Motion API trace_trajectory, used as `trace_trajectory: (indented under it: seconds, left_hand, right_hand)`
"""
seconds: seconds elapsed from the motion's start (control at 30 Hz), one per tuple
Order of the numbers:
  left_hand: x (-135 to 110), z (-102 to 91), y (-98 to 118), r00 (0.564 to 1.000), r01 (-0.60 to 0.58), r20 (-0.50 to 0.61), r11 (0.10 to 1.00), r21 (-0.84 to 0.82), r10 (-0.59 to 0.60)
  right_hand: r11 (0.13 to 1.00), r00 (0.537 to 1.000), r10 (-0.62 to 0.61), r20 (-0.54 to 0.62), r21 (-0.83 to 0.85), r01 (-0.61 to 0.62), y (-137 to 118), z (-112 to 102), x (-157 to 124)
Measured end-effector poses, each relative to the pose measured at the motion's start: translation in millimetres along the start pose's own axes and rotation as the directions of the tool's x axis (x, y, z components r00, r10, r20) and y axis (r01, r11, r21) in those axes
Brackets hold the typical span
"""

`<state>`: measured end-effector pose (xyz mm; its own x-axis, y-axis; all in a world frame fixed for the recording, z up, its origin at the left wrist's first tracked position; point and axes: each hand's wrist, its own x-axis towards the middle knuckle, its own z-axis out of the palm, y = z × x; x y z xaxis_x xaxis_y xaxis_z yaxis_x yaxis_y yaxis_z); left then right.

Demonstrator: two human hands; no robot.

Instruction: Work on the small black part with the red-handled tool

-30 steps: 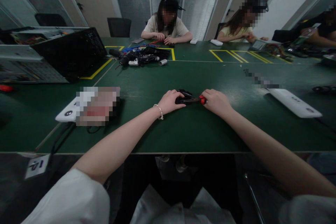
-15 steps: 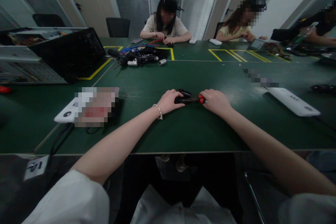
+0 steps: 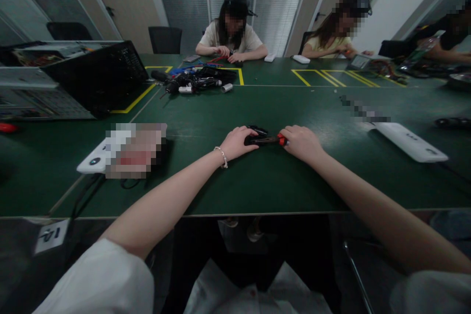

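Note:
Both my hands rest on the green table in front of me. My left hand is closed around a small black object that I cannot name. My right hand is closed on the red-and-black handle of a screwdriver, whose shaft lies level and points left into the black object. A bead bracelet sits on my left wrist.
A white power strip lies at the right, another white device at the left. An open computer case stands at far left. A pile of black parts and tools lies mid-table. Three people sit working on the far side.

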<state>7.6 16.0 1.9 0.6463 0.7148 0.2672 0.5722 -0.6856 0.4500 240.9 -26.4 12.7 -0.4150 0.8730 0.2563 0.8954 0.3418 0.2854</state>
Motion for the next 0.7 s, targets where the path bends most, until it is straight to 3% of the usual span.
trace_trajectory:
  seconds: [0.7]
  left_hand:
    - [0.8, -0.9, 0.2, 1.0, 0.015, -0.002, 0.999, -0.034, -0.015]
  right_hand:
    - [1.0, 1.0, 0.007, -0.016, 0.009, -0.006, -0.6, 1.6, -1.0]
